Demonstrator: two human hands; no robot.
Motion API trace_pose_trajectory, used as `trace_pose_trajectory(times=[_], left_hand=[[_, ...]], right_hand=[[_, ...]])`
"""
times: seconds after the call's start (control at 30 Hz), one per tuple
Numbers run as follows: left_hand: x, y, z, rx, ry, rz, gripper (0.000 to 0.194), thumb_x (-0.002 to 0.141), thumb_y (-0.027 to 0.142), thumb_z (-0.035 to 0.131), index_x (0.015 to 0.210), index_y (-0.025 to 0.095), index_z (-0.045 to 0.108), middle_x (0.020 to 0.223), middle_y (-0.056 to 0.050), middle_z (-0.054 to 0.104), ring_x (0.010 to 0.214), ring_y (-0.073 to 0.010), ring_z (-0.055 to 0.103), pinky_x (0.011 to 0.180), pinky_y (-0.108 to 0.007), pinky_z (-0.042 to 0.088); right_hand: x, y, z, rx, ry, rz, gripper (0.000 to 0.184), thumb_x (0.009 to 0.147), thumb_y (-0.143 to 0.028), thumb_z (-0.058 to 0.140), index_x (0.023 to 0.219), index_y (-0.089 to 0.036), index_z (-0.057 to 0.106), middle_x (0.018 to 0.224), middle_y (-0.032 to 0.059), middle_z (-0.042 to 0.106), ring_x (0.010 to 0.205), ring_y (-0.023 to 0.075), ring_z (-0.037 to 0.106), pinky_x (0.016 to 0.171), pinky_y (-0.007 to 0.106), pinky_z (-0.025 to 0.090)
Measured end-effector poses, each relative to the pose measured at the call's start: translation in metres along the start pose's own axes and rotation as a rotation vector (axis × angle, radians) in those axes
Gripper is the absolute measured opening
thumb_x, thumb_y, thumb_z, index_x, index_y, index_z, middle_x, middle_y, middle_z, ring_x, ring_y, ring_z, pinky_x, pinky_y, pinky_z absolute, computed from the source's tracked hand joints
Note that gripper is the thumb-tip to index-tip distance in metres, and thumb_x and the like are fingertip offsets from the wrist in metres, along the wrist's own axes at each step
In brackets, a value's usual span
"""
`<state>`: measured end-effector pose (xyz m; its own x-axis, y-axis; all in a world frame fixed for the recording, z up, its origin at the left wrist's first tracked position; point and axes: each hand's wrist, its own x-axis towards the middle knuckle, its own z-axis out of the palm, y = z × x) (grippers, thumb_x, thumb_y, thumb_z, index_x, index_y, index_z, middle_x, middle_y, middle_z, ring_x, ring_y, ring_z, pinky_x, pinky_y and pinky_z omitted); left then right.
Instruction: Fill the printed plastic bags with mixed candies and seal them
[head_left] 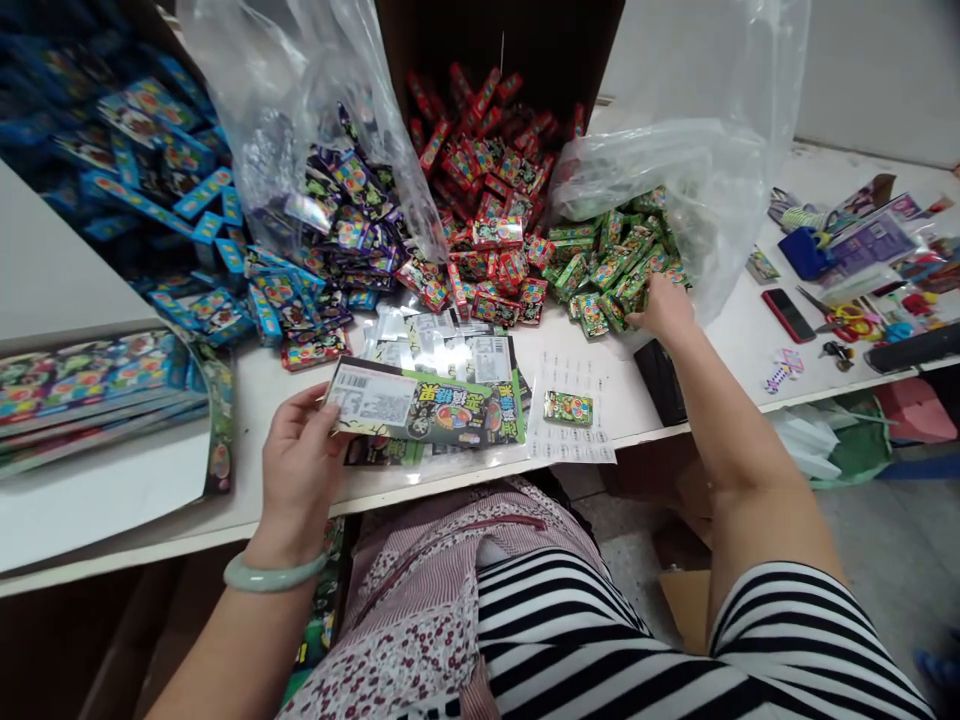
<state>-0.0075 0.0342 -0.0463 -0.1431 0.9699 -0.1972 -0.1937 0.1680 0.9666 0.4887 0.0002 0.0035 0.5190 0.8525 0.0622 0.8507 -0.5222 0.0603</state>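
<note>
My left hand (301, 440) pinches the left end of a flat printed packet (457, 410) with a barcode label and a green edge, thumb on top. The packet is held over a stack of similar flat packets (442, 340) on the table. At the right, my right hand (670, 310) is in the pile of small green boxes (611, 262), its fingers curled round a green box and its fingertips partly hidden. A single green box (568, 408) lies on a sheet of round clear stickers (577, 445) between my hands.
Red boxes (495, 235), purple boxes (352, 235) and blue boxes (202, 215) are heaped behind. Clear plastic bags (720, 190) stand around the heaps. A black object (660, 380) lies beneath my right forearm. Farther right are a phone (789, 315), scissors (844, 318) and printed cards (97, 385) at far left.
</note>
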Motion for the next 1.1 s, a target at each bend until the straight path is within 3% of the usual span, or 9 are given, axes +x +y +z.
trace_pose_trajectory(times=[0.13, 0.4, 0.53, 0.67, 0.73, 0.87, 0.97, 1.03, 1.1], left_hand=[[0.001, -0.004, -0.008, 0.017, -0.012, -0.022, 0.055, 0.052, 0.034, 0.086, 0.1, 0.019, 0.062, 0.089, 0.001, 0.063, 0.078, -0.0132, 0.062, 0.059, -0.019, 0.051], [-0.001, -0.019, -0.023, 0.284, -0.135, 0.061, 0.058, 0.062, 0.043, 0.08, 0.11, 0.019, 0.056, 0.093, -0.003, 0.063, 0.081, -0.016, 0.062, 0.065, -0.026, 0.052], [0.004, -0.02, -0.037, 0.648, -0.151, 0.22, 0.061, 0.066, 0.045, 0.075, 0.117, 0.019, 0.055, 0.099, -0.006, 0.062, 0.086, -0.02, 0.061, 0.072, -0.033, 0.052], [-0.011, 0.0, -0.02, 0.719, -0.078, 0.471, 0.054, 0.072, 0.042, 0.076, 0.118, 0.02, 0.059, 0.118, -0.011, 0.058, 0.102, -0.0234, 0.06, 0.08, -0.036, 0.054], [-0.028, 0.011, 0.003, 0.508, -0.295, 0.332, 0.047, 0.078, 0.045, 0.074, 0.116, 0.021, 0.06, 0.108, -0.008, 0.063, 0.094, -0.0196, 0.063, 0.074, -0.031, 0.054], [-0.059, 0.015, 0.054, 0.059, -1.003, -0.327, 0.049, 0.085, 0.058, 0.068, 0.11, 0.016, 0.063, 0.098, -0.011, 0.072, 0.08, -0.0178, 0.069, 0.067, -0.029, 0.055], [-0.064, 0.007, 0.072, -0.287, -0.962, -0.474, 0.059, 0.083, 0.072, 0.061, 0.102, 0.016, 0.064, 0.09, -0.009, 0.071, 0.079, -0.0192, 0.07, 0.067, -0.03, 0.055], [-0.061, 0.003, 0.071, -0.378, -0.796, -0.413, 0.049, 0.079, 0.063, 0.073, 0.09, 0.016, 0.065, 0.08, -0.003, 0.068, 0.074, -0.0148, 0.066, 0.067, -0.027, 0.053], [-0.059, 0.002, 0.064, -0.367, -0.664, -0.333, 0.038, 0.075, 0.049, 0.083, 0.081, 0.016, 0.064, 0.074, 0.001, 0.063, 0.067, -0.0101, 0.059, 0.066, -0.023, 0.049]], right_hand=[[-0.004, -0.025, 0.009, 0.091, 0.061, -0.195, 0.047, 0.078, -0.033, 0.071, 0.119, -0.013, 0.059, 0.118, 0.0193, 0.066, 0.111, 0.0369, 0.055, 0.097, 0.048, 0.044], [0.006, -0.085, 0.012, 0.186, 0.118, -0.346, 0.029, 0.09, -0.019, 0.046, 0.11, -0.015, 0.068, 0.105, 0.0178, 0.072, 0.103, 0.0318, 0.059, 0.093, 0.045, 0.046], [0.008, -0.071, 0.005, 0.525, 0.379, -0.324, 0.025, 0.092, -0.024, 0.045, 0.106, -0.02, 0.066, 0.104, 0.0125, 0.072, 0.099, 0.0275, 0.063, 0.091, 0.043, 0.05], [-0.011, -0.086, -0.004, 1.063, 0.456, -0.357, 0.018, 0.091, -0.034, 0.053, 0.102, -0.023, 0.062, 0.096, 0.0047, 0.07, 0.087, 0.0201, 0.067, 0.079, 0.036, 0.056], [-0.034, -0.112, -0.011, 1.239, 0.417, -0.403, 0.018, 0.092, -0.039, 0.056, 0.102, -0.025, 0.062, 0.094, 0.0025, 0.07, 0.085, 0.0184, 0.068, 0.078, 0.035, 0.057], [-0.102, -0.169, -0.024, 1.229, 0.403, -0.499, 0.023, 0.098, -0.042, 0.049, 0.102, -0.026, 0.065, 0.096, 0.0062, 0.069, 0.093, 0.022, 0.069, 0.086, 0.042, 0.058], [-0.149, -0.188, -0.019, 1.05, 0.316, -0.887, 0.023, 0.1, -0.036, 0.048, 0.103, -0.03, 0.07, 0.1, 0.0076, 0.072, 0.1, 0.0234, 0.069, 0.091, 0.045, 0.057], [-0.169, -0.189, -0.009, 0.979, 0.242, -1.227, 0.023, 0.099, -0.028, 0.051, 0.111, -0.034, 0.07, 0.103, 0.0048, 0.074, 0.101, 0.0212, 0.069, 0.09, 0.04, 0.058], [-0.177, -0.186, -0.001, 0.945, 0.219, -1.39, 0.032, 0.098, -0.021, 0.052, 0.122, -0.037, 0.066, 0.109, 0.0024, 0.074, 0.105, 0.0194, 0.069, 0.091, 0.038, 0.058]])
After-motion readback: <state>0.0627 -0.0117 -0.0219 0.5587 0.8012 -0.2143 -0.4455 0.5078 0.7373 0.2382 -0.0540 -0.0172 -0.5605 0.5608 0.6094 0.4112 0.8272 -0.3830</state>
